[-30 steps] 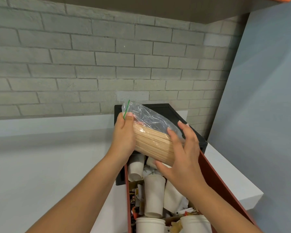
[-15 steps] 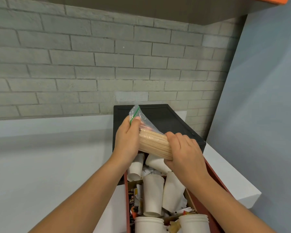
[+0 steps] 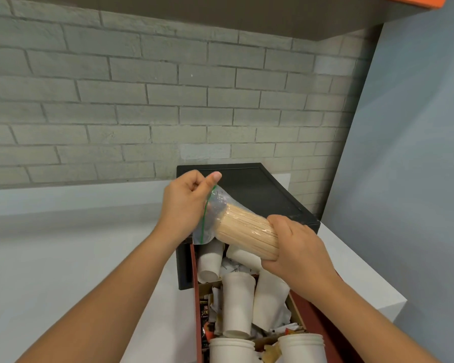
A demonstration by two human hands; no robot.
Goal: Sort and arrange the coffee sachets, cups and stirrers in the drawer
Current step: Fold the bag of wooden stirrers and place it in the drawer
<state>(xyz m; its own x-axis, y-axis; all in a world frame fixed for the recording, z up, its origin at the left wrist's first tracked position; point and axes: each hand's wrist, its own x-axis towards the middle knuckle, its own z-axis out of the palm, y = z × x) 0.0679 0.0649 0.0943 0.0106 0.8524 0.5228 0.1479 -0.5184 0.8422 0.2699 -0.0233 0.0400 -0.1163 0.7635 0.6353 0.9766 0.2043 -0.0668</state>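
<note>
Now gripping the stirrer bundle [image 3: 247, 231] in the right hand [image 3: 296, 254] and pinching the clear bag [image 3: 211, 216] by its green edge in the left hand [image 3: 184, 205], above the drawer [image 3: 194, 297].

A single head-worn view looks forward and down from close above and behind the left hand [image 3: 185, 208] and right hand [image 3: 296, 248]. It faces the brick wall [image 3: 142, 100] beyond the hands; the drawer [image 3: 195, 305] lies below them, the counter [image 3: 63, 252] to their left.
</note>
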